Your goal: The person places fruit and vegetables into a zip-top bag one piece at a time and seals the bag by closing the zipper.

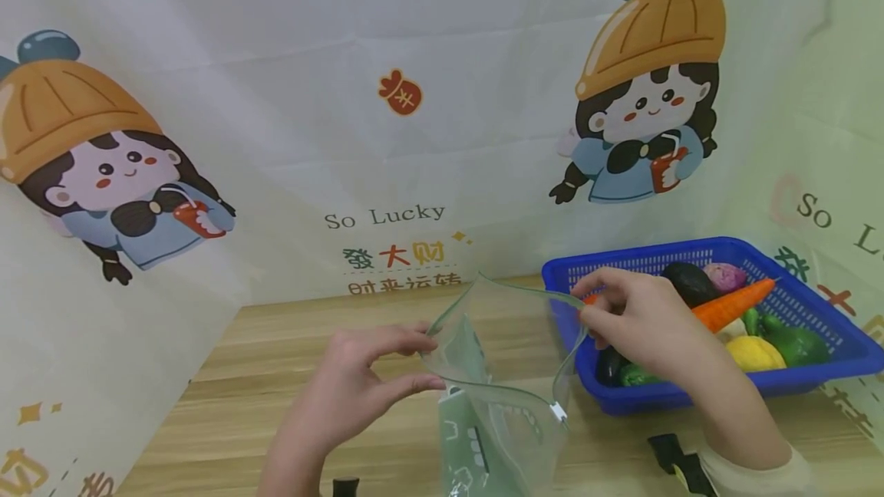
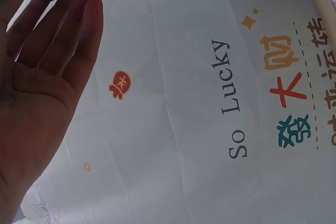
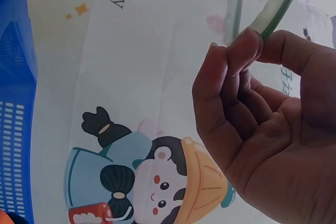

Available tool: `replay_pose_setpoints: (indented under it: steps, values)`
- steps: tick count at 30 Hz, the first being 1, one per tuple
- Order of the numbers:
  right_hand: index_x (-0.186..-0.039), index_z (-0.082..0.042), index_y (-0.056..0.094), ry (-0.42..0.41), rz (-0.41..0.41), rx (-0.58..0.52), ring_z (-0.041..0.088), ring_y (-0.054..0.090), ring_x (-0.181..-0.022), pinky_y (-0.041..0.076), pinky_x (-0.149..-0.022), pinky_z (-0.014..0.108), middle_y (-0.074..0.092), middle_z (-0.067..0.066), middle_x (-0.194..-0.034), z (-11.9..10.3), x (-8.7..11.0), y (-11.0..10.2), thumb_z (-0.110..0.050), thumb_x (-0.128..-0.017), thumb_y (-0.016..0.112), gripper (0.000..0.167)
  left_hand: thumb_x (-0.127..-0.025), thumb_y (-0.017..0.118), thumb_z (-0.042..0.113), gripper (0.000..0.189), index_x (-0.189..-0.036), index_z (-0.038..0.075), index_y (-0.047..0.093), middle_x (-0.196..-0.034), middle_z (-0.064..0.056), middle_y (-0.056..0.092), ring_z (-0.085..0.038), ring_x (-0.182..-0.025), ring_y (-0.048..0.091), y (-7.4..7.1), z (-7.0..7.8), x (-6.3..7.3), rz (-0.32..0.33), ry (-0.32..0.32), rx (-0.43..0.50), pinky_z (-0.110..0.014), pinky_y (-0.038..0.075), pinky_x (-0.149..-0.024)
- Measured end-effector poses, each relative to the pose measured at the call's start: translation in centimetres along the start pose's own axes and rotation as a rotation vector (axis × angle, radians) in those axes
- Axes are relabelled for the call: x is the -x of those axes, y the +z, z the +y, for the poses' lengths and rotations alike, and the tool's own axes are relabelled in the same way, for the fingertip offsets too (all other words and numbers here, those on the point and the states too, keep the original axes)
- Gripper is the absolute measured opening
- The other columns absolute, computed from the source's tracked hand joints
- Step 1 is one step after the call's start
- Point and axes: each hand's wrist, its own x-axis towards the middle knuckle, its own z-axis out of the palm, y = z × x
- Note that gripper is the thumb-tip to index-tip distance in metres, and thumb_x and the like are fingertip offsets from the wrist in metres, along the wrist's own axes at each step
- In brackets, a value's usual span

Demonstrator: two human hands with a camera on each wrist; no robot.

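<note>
A translucent green slider zip bag (image 1: pixel 507 405) stands over the wooden table, its mouth spread wide. Its white slider (image 1: pixel 558 411) sits at the front right of the rim. My right hand (image 1: pixel 645 320) pinches the right corner of that rim between thumb and index finger; the green edge also shows in the right wrist view beside the right hand (image 3: pixel 252 108). At the left corner, my left hand (image 1: pixel 366 374) touches the rim with thumb and fingers apart. Those fingers look fairly straight in the left wrist view, where the left hand (image 2: pixel 47 77) is near the bag's edge.
A blue plastic basket (image 1: pixel 615 403) stands to the right, partly behind my right forearm. In it lie a carrot (image 1: pixel 735 305), a yellow lemon (image 1: pixel 756 353), a green pepper (image 1: pixel 801 345) and several other vegetables. A printed cloth (image 1: pixel 483 136) hangs behind the wooden table (image 1: pixel 276 374).
</note>
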Motion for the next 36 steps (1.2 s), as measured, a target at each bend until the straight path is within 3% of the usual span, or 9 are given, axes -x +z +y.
replay_pose_setpoints:
  steps: [3,7,13,21,28,30,34,36]
  values:
    - [-0.129,-0.008,0.068,-0.013,-0.039,0.003,0.016,0.062,-0.07,0.052,-0.056,0.027,0.068,-0.001,-0.076,-0.1,0.0,0.1,-0.019,-0.102,0.066,0.029,-0.077,0.094,0.011,0.024,-0.097,0.012,0.08,-0.099,-0.001,0.084,-0.026,-0.11,0.08,0.0,-0.4,-0.1,0.037,0.085,-0.016,-0.018,0.061,-0.091]
    - [-0.128,-0.008,0.068,-0.052,-0.098,0.01,0.015,0.062,-0.069,0.053,-0.056,0.027,0.069,0.0,-0.079,-0.3,-0.1,0.5,-0.018,-0.101,0.067,0.028,-0.078,0.093,0.008,0.023,-0.095,0.014,0.079,-0.099,-0.001,0.084,-0.026,-0.107,0.08,0.2,-0.6,-0.1,0.065,0.106,-0.007,-0.017,0.061,-0.091]
    - [-0.126,-0.01,0.07,-0.115,-0.142,0.008,0.012,0.065,-0.073,0.057,-0.066,0.025,0.073,-0.002,-0.089,-0.7,0.1,1.2,-0.023,-0.102,0.069,0.028,-0.079,0.092,0.008,0.02,-0.094,0.011,0.08,-0.097,-0.002,0.084,-0.026,-0.107,0.08,0.5,-0.8,0.1,0.056,0.055,0.028,-0.018,0.061,-0.093]
    - [-0.119,-0.019,0.075,-0.186,-0.09,0.06,0.014,0.059,-0.081,0.053,-0.067,0.022,0.071,-0.007,-0.091,-1.6,0.2,1.8,-0.037,-0.104,0.069,0.024,-0.084,0.09,0.012,0.016,-0.096,0.01,0.081,-0.095,0.0,0.084,-0.025,-0.111,0.079,0.5,-0.6,0.1,0.026,-0.054,0.041,-0.037,0.066,-0.093]
    - [-0.117,-0.015,0.076,-0.221,-0.062,0.119,0.013,0.058,-0.082,0.051,-0.068,0.024,0.071,-0.004,-0.091,-0.3,-0.9,1.5,-0.035,-0.109,0.062,0.026,-0.084,0.09,0.015,0.018,-0.099,0.011,0.081,-0.099,-0.001,0.084,-0.02,-0.105,0.08,0.7,-0.5,-0.5,0.028,-0.065,0.018,-0.036,0.066,-0.089]
    - [-0.106,-0.014,0.074,-0.211,-0.082,0.166,0.013,0.056,-0.076,0.047,-0.064,0.024,0.065,-0.004,-0.082,0.6,-1.7,0.9,-0.035,-0.111,0.058,0.027,-0.085,0.09,0.016,0.018,-0.1,0.011,0.081,-0.099,-0.001,0.084,-0.018,-0.102,0.08,0.8,-0.6,-0.7,0.027,-0.069,0.018,-0.035,0.066,-0.087]
    - [-0.098,-0.012,0.072,-0.209,-0.155,0.28,0.014,0.049,-0.07,0.042,-0.06,0.028,0.051,-0.003,-0.072,2.3,-3.7,-0.9,-0.032,-0.112,0.056,0.029,-0.086,0.089,0.016,0.017,-0.099,0.011,0.081,-0.098,-0.001,0.084,-0.015,-0.099,0.08,0.9,-0.5,-1.0,0.022,-0.076,0.025,-0.032,0.066,-0.085]
    - [-0.103,-0.01,0.074,-0.223,-0.217,0.352,0.015,0.055,-0.074,0.051,-0.065,0.029,0.06,-0.002,-0.078,2.9,-4.7,-1.7,-0.026,-0.11,0.06,0.023,-0.086,0.089,0.016,0.016,-0.099,0.012,0.081,-0.097,0.0,0.084,-0.016,-0.101,0.08,1.0,-0.5,-1.0,0.016,-0.075,0.022,-0.032,0.066,-0.086]
